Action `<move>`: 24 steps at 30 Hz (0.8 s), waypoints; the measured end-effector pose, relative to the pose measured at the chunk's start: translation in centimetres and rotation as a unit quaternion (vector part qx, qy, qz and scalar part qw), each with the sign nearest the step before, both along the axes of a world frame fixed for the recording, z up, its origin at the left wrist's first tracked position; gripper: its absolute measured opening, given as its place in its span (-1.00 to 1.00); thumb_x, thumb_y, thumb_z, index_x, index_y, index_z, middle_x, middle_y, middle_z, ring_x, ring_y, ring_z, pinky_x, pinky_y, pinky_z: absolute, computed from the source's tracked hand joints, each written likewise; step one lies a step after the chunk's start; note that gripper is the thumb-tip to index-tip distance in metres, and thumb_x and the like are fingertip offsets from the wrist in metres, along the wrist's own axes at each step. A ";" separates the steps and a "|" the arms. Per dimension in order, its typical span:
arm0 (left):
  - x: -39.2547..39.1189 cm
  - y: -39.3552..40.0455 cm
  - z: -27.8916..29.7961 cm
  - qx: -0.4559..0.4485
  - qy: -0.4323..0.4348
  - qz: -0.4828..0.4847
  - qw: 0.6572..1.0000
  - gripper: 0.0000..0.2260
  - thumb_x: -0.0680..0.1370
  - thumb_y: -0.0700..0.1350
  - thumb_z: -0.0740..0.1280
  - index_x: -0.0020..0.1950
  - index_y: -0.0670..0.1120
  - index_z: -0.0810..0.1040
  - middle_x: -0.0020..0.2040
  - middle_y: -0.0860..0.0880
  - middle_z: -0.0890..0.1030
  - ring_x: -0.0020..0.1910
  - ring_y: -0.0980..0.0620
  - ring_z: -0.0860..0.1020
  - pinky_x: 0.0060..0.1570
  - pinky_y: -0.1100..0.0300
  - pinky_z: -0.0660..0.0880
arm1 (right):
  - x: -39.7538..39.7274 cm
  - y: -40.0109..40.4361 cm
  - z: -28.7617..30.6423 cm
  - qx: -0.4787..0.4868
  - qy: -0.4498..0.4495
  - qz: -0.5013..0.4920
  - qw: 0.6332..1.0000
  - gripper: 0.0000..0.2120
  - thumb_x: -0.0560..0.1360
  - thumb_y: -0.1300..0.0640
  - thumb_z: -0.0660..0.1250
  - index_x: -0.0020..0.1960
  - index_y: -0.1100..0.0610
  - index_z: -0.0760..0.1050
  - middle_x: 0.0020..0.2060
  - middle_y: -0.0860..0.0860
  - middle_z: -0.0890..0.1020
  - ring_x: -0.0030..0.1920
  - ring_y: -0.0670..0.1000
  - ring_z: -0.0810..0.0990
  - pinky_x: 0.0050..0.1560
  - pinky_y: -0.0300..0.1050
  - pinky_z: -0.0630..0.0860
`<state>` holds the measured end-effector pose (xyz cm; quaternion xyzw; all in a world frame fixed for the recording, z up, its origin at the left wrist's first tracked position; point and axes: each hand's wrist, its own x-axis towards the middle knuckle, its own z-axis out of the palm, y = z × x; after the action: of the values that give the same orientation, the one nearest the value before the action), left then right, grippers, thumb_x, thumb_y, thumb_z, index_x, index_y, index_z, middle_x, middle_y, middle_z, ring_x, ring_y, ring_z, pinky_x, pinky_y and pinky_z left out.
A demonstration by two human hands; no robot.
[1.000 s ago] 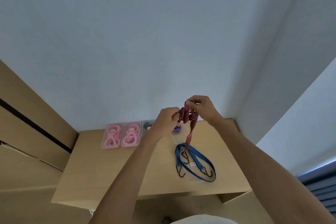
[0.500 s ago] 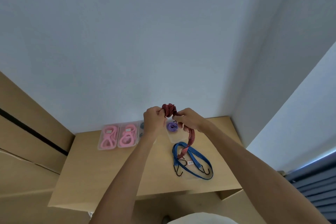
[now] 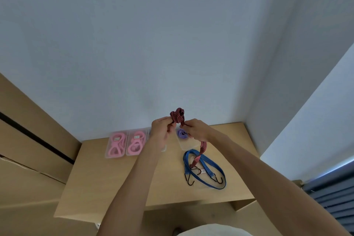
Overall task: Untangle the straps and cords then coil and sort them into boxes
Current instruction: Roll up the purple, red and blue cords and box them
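Head view: two hands [image 3: 162, 130] [image 3: 197, 130], one red cord [image 3: 177, 115].

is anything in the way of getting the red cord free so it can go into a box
Yes. The red cord is bunched between the left hand and right hand, but its tail hangs down into the loops of the blue cord on the table, its hook end lying among them. It may snag there.

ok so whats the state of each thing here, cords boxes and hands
red cord: bunched between both hands, tail hanging to the table
left hand: pinching the red cord
right hand: pinching the red cord
blue cord: loose loop on the table, hooks showing
purple cord: coiled in a clear box
two pink cords: coiled, each in its own clear box
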<state>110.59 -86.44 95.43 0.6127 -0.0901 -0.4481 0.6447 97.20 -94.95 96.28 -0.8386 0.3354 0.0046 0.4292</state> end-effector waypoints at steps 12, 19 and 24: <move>0.1 -0.9 -2.1 0.130 -0.497 -0.067 0.855 -0.75 0.42 -0.19 0.20 -0.45 -0.23 0.42 -0.53 -0.18 0.49 -0.51 -0.18 0.44 -0.36 -0.06 0.45 | 1.7 0.1 3.0 -0.206 0.122 0.146 0.960 -0.79 0.46 0.23 0.25 -0.35 0.20 0.43 -0.44 0.03 0.49 -0.43 0.00 0.42 -0.38 -0.16 0.32; -0.6 0.4 0.5 0.096 -0.533 -0.225 0.810 -0.76 0.49 -0.34 0.25 -0.33 -0.13 0.56 -0.44 -0.07 0.55 -0.45 0.04 0.45 -0.35 0.07 0.42 | 0.7 -2.1 5.6 -0.154 -0.032 0.080 0.984 -0.87 0.35 0.16 0.52 -0.20 0.04 0.57 -0.28 -0.09 0.59 -0.25 -0.12 0.55 -0.28 -0.22 0.45; -1.1 1.7 1.9 0.008 -0.408 -0.231 0.883 -0.75 0.59 -0.36 0.25 -0.25 -0.17 0.57 -0.46 -0.01 0.55 -0.58 0.16 0.43 -0.53 0.28 0.34 | -0.3 -3.5 4.6 0.048 -0.183 -0.015 0.982 -0.91 0.49 0.20 0.46 -0.19 0.13 0.61 -0.26 0.07 0.63 -0.25 -0.04 0.54 -0.22 -0.21 0.46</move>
<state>109.54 -84.77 97.32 0.7085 -0.4806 -0.2955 0.4239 96.90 -98.41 100.89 -0.7986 0.2630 -0.1390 0.5232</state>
